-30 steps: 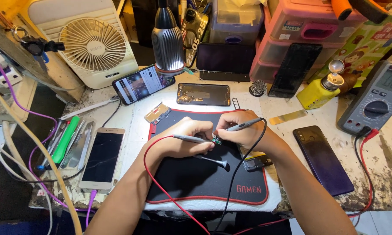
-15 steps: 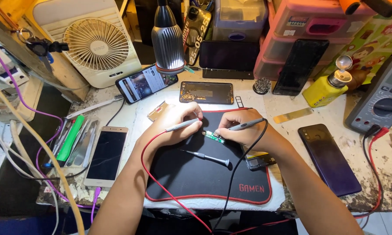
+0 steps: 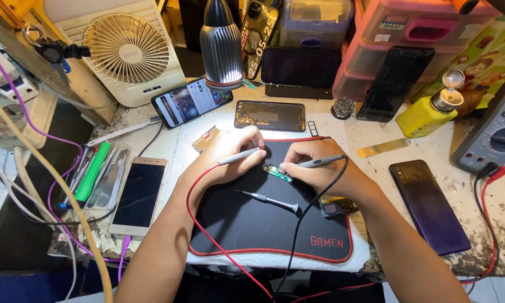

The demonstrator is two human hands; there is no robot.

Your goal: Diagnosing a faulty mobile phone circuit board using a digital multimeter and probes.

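between our hands lies the small green board (image 3: 278,173): left hand (image 3: 221,159) pinching the red-lead probe (image 3: 239,157) at nine o'clock, right hand (image 3: 314,168) pinching the black-lead probe (image 3: 320,162) at three, both tips meeting on it.

Both bare forearms rise from the six o'clock edge and converge toward twelve. The left hand (image 3: 225,157) lies curled, knuckles up, fingers pinched toward three o'clock. The right hand (image 3: 314,168), at its three o'clock, is likewise pinched, fingertips apparently almost meeting the left's.
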